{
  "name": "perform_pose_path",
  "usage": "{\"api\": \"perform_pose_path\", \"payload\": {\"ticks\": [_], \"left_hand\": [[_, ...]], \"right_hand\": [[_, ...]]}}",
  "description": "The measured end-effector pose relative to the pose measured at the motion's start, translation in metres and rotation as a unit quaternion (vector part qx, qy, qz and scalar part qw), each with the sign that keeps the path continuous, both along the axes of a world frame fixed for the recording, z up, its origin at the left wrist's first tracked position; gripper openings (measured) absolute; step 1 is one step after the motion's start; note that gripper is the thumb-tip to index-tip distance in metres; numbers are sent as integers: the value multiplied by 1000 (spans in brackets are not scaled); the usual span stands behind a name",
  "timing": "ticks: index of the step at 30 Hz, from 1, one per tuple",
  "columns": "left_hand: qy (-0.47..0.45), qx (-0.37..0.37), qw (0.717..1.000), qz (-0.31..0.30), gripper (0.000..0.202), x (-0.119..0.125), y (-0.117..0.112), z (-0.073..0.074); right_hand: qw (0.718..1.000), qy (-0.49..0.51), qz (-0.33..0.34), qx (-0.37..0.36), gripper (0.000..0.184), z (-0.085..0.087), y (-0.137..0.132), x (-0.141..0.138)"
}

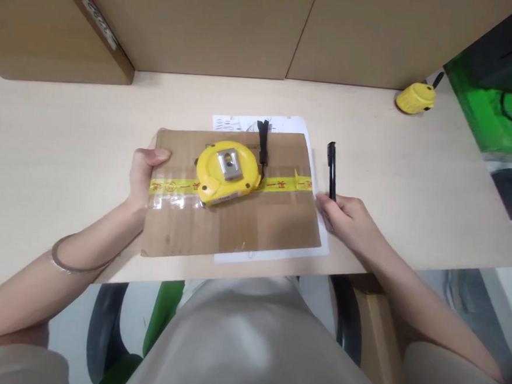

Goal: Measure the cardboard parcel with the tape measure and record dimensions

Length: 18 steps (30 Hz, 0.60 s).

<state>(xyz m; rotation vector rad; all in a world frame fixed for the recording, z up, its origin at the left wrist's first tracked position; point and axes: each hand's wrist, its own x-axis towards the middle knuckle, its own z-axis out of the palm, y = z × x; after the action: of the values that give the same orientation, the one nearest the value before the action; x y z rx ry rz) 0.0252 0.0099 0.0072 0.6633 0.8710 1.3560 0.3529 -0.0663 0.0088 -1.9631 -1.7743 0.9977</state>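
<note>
A flat cardboard box (271,219) with a band of yellow printed tape lies over white printed paper (282,123). My left hand (142,172) grips the box by its left edge, thumb on top and the other fingers hidden. On the box rests a large yellow tape measure (215,180), metal clip facing up and black wrist strap pointing away from me. Beside the box's right edge, my right hand (348,216) is closed around a black capped pen (331,171), which stands up out of the fist. Its fingertips are close to the paper's edge.
A smaller yellow object, apparently another tape measure (415,99), sits at the back right of the pale table (58,137). Cardboard panels (215,25) wall off the back, with another cardboard piece (52,31) at the left. A green surface (506,127) with dark equipment adjoins the right side.
</note>
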Motion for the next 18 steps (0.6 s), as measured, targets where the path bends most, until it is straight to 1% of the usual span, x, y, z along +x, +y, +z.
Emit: {"api": "perform_pose_path", "payload": {"ticks": [2, 5, 8, 11, 12, 13, 14, 15, 16, 17, 18], "left_hand": [[4, 3, 1000, -7, 18, 1, -3, 1], [7, -3, 1000, -10, 18, 3, -6, 2], [5, -2, 1000, -2, 18, 4, -8, -1], [12, 19, 1000, -18, 19, 0, -6, -12], [26, 42, 999, -19, 20, -2, -5, -17], [48, 79, 996, -15, 24, -6, -2, -21], [75, 128, 989, -6, 32, -11, 0, -24], [104, 180, 978, 3, 41, -15, 2, -26], [135, 224, 965, 8, 46, -20, 3, -25], [168, 252, 953, 2, 45, -25, 5, -23], [203, 260, 944, -16, 38, -30, 5, -18]], "right_hand": [[992, -122, -1, -21, 54, 8, 11, 2], [964, -260, 21, -56, 52, 16, 26, -4], [935, -342, 51, -83, 51, 24, 38, -13], [910, -396, 73, -99, 47, 44, 46, -17], [905, -413, 71, -77, 47, 53, 47, -19], [905, -419, 64, -24, 47, 63, 49, -21], [912, -402, 57, 58, 48, 73, 51, -24], [920, -357, 61, 149, 49, 82, 53, -29], [924, -284, 88, 241, 49, 89, 56, -36], [918, -200, 140, 312, 49, 93, 59, -44], [906, -126, 209, 347, 52, 96, 63, -53]]}}
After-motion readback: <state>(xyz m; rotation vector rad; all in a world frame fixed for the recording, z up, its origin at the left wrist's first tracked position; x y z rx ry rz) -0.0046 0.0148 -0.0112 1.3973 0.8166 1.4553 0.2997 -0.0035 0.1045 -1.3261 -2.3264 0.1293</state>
